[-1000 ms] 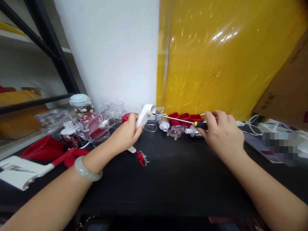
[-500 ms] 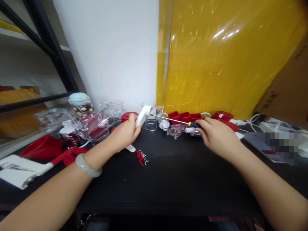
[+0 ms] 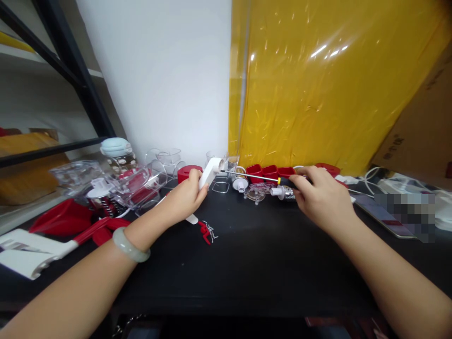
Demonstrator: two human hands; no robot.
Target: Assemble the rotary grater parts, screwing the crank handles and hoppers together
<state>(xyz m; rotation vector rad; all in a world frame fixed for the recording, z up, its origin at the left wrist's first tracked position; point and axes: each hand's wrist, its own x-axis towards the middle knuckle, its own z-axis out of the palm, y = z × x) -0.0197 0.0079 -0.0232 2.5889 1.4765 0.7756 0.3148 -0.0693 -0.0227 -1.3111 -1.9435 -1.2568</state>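
Observation:
My left hand (image 3: 183, 197) is closed around a white plastic handle (image 3: 209, 173), holding it tilted with its round upper end toward the right. My right hand (image 3: 323, 195) grips a screwdriver (image 3: 254, 176) by its dark handle with a yellow collar. The thin metal shaft points left and its tip meets the round end of the white handle. A pale green bangle (image 3: 129, 246) sits on my left wrist. Small metal screws and a red clip (image 3: 208, 230) lie on the black table (image 3: 254, 263) just below the handle.
Clear plastic containers (image 3: 141, 181), a jar with a pale blue lid (image 3: 116, 148) and red parts (image 3: 63, 216) crowd the left. Red cups (image 3: 270, 170) and small white and clear pieces (image 3: 257, 190) line the back. A yellow sheet (image 3: 318, 84), cardboard (image 3: 423, 132) and cables (image 3: 374, 179) stand at the right.
My right hand has shifted slightly left and lower, keeping the screwdriver tip at the end of the white handle. My left hand has stayed in place.

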